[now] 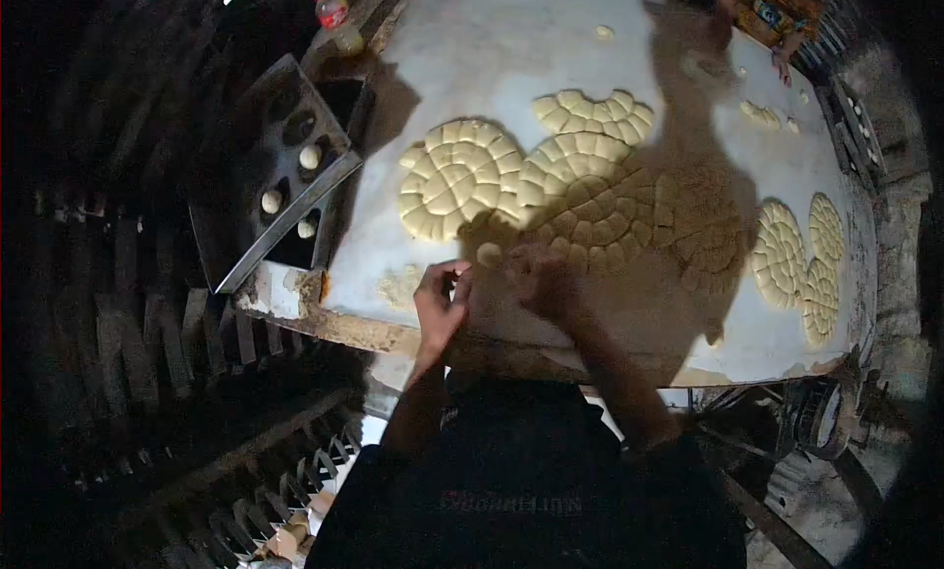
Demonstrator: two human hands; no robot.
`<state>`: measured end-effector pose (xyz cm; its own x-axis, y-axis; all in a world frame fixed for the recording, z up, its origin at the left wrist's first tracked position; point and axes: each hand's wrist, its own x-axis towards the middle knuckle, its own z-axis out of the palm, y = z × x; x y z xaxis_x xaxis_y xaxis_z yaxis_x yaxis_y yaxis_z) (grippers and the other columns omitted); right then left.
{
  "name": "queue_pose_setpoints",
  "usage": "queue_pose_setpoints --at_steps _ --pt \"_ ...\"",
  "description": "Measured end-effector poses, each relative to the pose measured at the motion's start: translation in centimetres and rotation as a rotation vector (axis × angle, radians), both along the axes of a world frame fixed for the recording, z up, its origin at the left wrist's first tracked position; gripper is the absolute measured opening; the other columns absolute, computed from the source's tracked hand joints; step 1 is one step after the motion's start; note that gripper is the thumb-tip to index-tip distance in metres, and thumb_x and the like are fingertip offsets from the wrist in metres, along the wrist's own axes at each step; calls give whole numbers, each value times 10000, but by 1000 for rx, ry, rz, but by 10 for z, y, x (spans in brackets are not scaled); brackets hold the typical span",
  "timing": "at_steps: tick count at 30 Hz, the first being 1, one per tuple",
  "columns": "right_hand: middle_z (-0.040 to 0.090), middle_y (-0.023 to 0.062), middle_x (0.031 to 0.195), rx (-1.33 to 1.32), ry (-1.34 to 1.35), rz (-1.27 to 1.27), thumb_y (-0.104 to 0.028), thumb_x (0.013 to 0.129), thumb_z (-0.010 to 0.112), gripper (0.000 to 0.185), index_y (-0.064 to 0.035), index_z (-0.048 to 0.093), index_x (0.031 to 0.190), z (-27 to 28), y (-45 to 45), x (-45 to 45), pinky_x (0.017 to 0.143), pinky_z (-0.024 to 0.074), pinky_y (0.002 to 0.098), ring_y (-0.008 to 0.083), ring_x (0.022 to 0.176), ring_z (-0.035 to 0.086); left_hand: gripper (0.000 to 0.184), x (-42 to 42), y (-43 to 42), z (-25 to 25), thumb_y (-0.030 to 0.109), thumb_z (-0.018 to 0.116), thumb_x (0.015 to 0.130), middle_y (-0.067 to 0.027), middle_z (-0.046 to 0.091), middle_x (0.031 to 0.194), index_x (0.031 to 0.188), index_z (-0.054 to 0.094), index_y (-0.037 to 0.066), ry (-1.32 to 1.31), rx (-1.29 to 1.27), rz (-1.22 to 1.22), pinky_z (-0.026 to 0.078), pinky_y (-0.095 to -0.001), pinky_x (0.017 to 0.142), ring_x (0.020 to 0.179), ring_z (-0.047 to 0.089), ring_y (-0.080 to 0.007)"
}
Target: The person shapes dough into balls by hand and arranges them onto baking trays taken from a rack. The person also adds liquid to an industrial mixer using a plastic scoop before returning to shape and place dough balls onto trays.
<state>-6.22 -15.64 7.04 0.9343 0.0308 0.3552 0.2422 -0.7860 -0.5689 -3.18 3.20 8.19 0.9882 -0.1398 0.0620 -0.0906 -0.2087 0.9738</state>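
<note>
Dough ball [489, 254] by the near edge of the table [492, 38], in shadow between the two hands, short of the cut dough [460, 180] — round, about equal every way. Left hand [442, 296] points away from the body, forearm leaning slightly right, fingers curled into a loop with the thumb — can't tell if the tips meet. Right hand [544, 286] comes in up-left, fingers folded, too dark to tell the grip.

Cream dough [460, 180]; whitish table [492, 43]; black shirt [531, 451].
</note>
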Motion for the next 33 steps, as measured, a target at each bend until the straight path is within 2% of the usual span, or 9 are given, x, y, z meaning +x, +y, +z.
queue_pose_setpoints --at_steps 6,10,14,20,23,27,30,32,33 --pt "569 210 943 187 -175 -61 -198 806 643 310 -15 573 1046 -107 60 24 719 479 454 375 840 574 161 -22 -15 -13 65 568 875 -36 578 864 1009 586 -21 49 -149 141 420 -252 727 804 519 -109" --pt "565 212 941 360 -18 -107 -178 801 644 310 -7 554 1043 -52 -2 -54 696 487 453 371 813 573 357 17 -30 -67 294 621 814 -160 627 945 1069 622 45 -7 481 -92 478 -391 697 772 591 -317" --pt "564 186 904 243 35 -197 -160 780 656 337 -24 524 1059 -39 -58 -128 703 493 425 356 796 577 544 50 -116 -85 401 674 735 -176 607 1010 1069 546 -8 63 979 265 397 -485 800 974 530 -354" --pt "569 143 865 577 174 -437 -200 837 626 264 -42 525 1022 -26 -80 -153 713 490 388 313 791 594 567 16 -125 -38 268 713 753 -193 606 892 1096 407 -63 108 142 463 477 -393 733 795 595 -293" --pt "572 116 1008 808 136 -470 -272 839 638 321 -44 545 1044 -29 -84 -155 755 480 350 212 895 582 667 -30 -59 -80 73 662 745 -144 609 902 1268 252 18 -34 150 167 473 -329 745 799 592 -244" --pt "572 161 986 522 96 -454 -246 866 594 254 -50 555 1022 -24 -103 -170 785 465 399 302 913 569 428 -80 -13 -58 264 521 913 -136 555 989 1223 405 -8 84 65 95 446 -312 776 883 534 -204" --pt "568 197 1000 346 112 -374 -263 863 580 252 -47 578 993 -37 -118 -199 856 428 454 379 973 534 374 -81 -1 -52 286 566 876 -134 532 965 1121 485 15 313 -101 51 411 -356 798 933 507 -233" --pt "559 207 1034 230 193 -267 -274 849 586 261 -48 594 981 -41 -138 -210 917 398 471 391 1031 507 320 -58 11 -57 292 664 758 -118 540 914 959 576 60 -597 946 -736 359 -469 850 963 488 -307" --pt "544 218 1072 -12 388 -130 -276 837 580 294 -41 584 1014 -37 -151 -211 967 356 491 408 1059 486 331 -46 3 -61 302 702 672 -153 520 959 883 592 72 -554 821 -722 291 -586 853 1004 440 -391"
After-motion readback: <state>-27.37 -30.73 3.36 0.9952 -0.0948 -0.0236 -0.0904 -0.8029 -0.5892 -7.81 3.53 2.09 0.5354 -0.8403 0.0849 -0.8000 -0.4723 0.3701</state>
